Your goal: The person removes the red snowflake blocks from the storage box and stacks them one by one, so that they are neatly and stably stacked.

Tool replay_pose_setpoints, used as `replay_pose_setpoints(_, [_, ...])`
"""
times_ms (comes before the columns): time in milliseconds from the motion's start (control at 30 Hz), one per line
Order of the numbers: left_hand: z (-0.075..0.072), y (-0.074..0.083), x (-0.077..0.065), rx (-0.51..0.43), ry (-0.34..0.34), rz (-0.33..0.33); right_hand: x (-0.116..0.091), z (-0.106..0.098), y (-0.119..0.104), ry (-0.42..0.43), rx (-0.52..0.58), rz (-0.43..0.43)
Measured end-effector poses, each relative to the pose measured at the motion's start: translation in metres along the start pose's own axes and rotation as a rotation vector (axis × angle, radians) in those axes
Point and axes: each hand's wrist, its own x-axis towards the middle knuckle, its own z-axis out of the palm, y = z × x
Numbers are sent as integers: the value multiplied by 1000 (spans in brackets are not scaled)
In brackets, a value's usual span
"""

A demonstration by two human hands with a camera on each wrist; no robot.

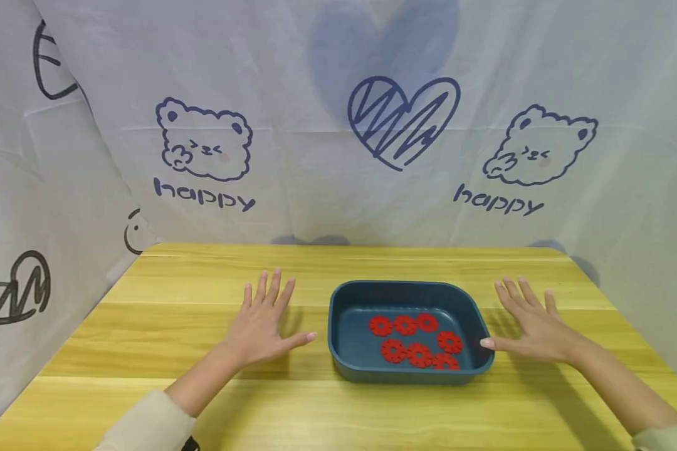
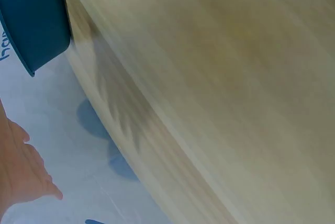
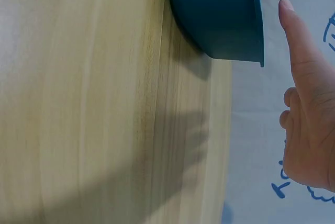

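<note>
A dark teal rectangular tub (image 1: 395, 376) with rounded corners stands on the wooden table, right of the middle. Several red notched plastic discs (image 1: 393, 351), each with a hole in the centre, lie flat on its floor. To the left of the tub my left hand (image 1: 262, 332) hovers palm down with fingers spread, the thumb pointing at the tub. My right hand (image 1: 536, 329) is likewise spread above the table on the other side, its thumb tip overlapping the tub's right rim in the head view. Both hands hold nothing; the right wrist view shows the thumb apart from the tub wall (image 3: 225, 20).
The yellow wood-grain table (image 1: 163, 326) reaches back to a white cloth (image 1: 304, 169) printed with bears, hearts and lettering. The same kind of cloth hangs along the left and right sides. Both hands cast shadows on the tabletop.
</note>
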Motion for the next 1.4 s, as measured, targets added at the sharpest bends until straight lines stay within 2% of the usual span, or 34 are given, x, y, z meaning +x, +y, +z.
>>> replay_pose_setpoints(300, [-2, 13, 9, -111, -21, 22, 2, -1, -6, -19, 66, -61])
replay_pose_setpoints(600, [-8, 29, 15, -114, -35, 115, -3, -1, -10, -66, 82, -122])
replay_pose_setpoints(767, [-9, 40, 19, -166, -46, 139, -3, 0, -14, -89, 90, -123])
replay_pose_setpoints(1133, [-2, 71, 34, -260, -106, 158, -4, 3, -17, -101, 79, -128])
replay_pose_setpoints(1300, [4, 78, 40, -304, -99, 159, -3, 3, -19, -95, 65, -141])
replay_pose_setpoints(1400, [10, 82, 44, -362, -80, 147, -2, 3, -19, -100, 60, -140])
